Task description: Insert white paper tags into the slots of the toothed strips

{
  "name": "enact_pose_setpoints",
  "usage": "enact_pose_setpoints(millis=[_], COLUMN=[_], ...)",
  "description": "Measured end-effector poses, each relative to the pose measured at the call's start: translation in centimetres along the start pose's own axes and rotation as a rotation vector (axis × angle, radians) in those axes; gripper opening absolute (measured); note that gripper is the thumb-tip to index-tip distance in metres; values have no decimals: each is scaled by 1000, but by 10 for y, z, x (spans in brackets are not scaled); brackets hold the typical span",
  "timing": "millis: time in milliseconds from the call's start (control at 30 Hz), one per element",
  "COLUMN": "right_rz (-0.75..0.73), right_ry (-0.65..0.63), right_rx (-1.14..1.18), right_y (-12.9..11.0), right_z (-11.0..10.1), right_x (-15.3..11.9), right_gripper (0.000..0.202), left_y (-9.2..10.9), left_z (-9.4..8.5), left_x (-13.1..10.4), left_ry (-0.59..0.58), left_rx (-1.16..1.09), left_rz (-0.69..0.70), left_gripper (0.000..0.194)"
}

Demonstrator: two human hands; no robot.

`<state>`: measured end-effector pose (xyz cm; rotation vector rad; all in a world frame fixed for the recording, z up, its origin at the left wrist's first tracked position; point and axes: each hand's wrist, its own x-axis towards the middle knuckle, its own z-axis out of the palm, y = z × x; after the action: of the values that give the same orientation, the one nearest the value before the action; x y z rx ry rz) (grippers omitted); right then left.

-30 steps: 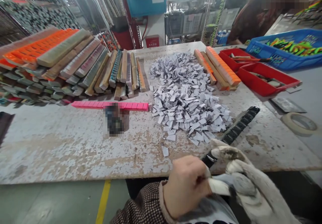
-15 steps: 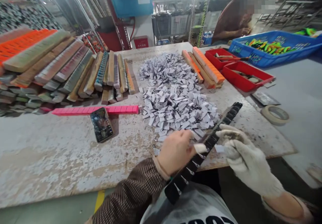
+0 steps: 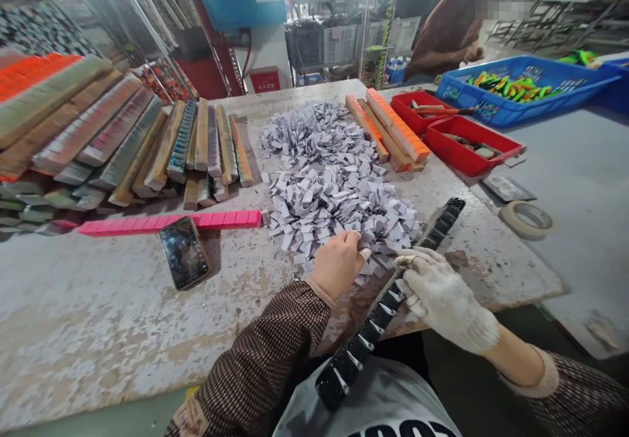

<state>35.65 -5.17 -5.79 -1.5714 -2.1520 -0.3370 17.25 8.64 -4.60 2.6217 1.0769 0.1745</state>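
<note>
So the right hand [image 3: 439,296], in a white glove, has its fingers curled over the black bar [image 3: 376,325], which slants from the lap up over the table [image 3: 196,325] edge, though I can't tell if the fingertips are pinching anything. The left hand [image 3: 339,263] (bare apart from a bit of white on a fingertip) is at the near edge of the paper pile [image 3: 339,188], fingers bent close together, and I can't tell if it's got a piece. Phone [image 3: 184,252] leans against the pink bar [image 3: 223,219] off to the left.
</note>
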Motion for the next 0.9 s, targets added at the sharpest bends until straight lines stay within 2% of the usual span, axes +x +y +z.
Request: enact_pose_setpoints(millis=[100, 233, 433, 500, 600, 667, 733, 833, 900], right_rz=[1, -2, -14, 4, 107, 199, 287, 416, 467], right_ry=[9, 21, 17, 26, 109, 166, 169, 155, 188], right_rx=[-22, 24, 227, 286, 314, 316, 418, 692, 768], right_y=[2, -5, -37, -40, -39, -41, -45, -53, -55], right_z=[4, 6, 8, 7, 3, 1, 0, 3, 6], right_x=[0, -2, -2, -2, 4, 12, 21, 29, 28], right_gripper=[11, 9, 9, 13, 10, 4, 10, 20, 20], left_y=[4, 7, -16, -25, -31, -26, -16, -3, 2], left_z=[-1, 1, -3, -8, -17, -25, -32, -38, -38], left_x=[4, 10, 4, -6, -29, -46, -62, -82, -92], left_ry=[5, -6, 49, 77, 112, 183, 296, 427, 429], left_rx=[-32, -112, -305, -382, -528, -705, -844, -809, -731], left_rz=[0, 28, 12, 0, 11, 72, 182, 349, 383], left_gripper=[23, 17, 14, 13, 8, 5, 4, 6, 8])
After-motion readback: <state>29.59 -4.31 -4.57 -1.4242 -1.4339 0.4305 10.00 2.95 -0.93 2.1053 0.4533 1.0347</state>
